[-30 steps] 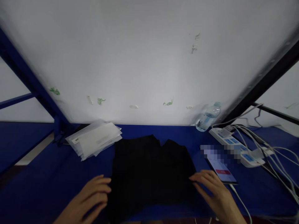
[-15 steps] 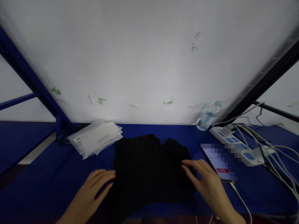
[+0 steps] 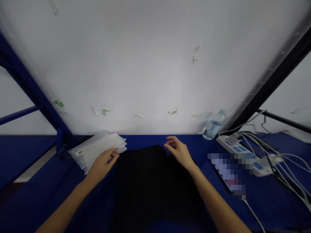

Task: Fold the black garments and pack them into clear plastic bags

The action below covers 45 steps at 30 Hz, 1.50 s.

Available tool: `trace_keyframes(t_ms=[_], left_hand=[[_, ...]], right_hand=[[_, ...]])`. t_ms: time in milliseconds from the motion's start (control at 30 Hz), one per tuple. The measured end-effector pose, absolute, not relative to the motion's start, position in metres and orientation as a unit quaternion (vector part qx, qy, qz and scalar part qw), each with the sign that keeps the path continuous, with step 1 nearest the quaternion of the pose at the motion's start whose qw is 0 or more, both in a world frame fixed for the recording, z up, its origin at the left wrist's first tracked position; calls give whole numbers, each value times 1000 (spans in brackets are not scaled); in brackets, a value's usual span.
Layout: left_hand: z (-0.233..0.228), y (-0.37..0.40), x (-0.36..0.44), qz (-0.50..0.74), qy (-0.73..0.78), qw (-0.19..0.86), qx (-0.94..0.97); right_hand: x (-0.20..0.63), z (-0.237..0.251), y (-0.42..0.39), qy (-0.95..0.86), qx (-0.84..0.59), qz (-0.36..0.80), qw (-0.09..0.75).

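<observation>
Black garment (image 3: 150, 181) | flat mid-table between my arms | left hand (image 3: 102, 163) open, fingertips touching clear bags (image 3: 98, 149) | right hand (image 3: 178, 151) open above collar | I'd judge bagging next: pinch one bag free

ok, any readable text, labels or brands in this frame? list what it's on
None can be read.
Bottle: blue label, blurred.
Phone: screen pixelated.
Clear bags under the left hand: small tag, too small to read.
Power strip: no legible marks.
</observation>
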<state>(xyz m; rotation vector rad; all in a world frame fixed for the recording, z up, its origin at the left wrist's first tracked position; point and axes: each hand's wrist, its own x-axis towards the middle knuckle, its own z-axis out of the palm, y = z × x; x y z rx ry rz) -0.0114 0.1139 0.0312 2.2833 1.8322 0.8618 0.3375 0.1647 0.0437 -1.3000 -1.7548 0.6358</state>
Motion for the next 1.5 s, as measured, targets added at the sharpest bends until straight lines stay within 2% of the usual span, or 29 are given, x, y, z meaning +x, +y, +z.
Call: trace_keyframes(t_ms=[67, 133, 267, 400, 500, 667, 733, 867, 1067, 1233, 1500], left_hand=[[29, 122, -15, 299, 615, 9, 730], [22, 116, -14, 303, 589, -16, 749], [5, 71, 10, 246, 523, 20, 816], [-3, 33, 39, 153, 483, 58, 860], [-7, 24, 49, 121, 453, 64, 881], [-16, 26, 50, 115, 451, 36, 885], [-17, 26, 50, 112, 451, 30, 885], [-17, 25, 51, 125, 450, 12, 884], [-27, 31, 49, 122, 438, -24, 890], [-35, 43, 45, 122, 431, -35, 893], [-27, 38, 42, 139, 466, 13, 874]], right_hand=[[348, 47, 166, -711, -521, 228, 413], [365, 46, 156, -753, -513, 213, 352], [401, 33, 119, -802, -520, 182, 233], [410, 18, 103, -806, -544, 130, 192], [407, 21, 119, -794, -554, 135, 209], [402, 38, 153, -644, -620, 146, 424], [396, 37, 151, -637, -610, 137, 450], [379, 13, 127, -749, -546, 106, 360], [370, -34, 121, -767, -605, 50, 208], [373, -45, 130, -766, -615, 21, 187], [375, -47, 131, -758, -620, 26, 201]])
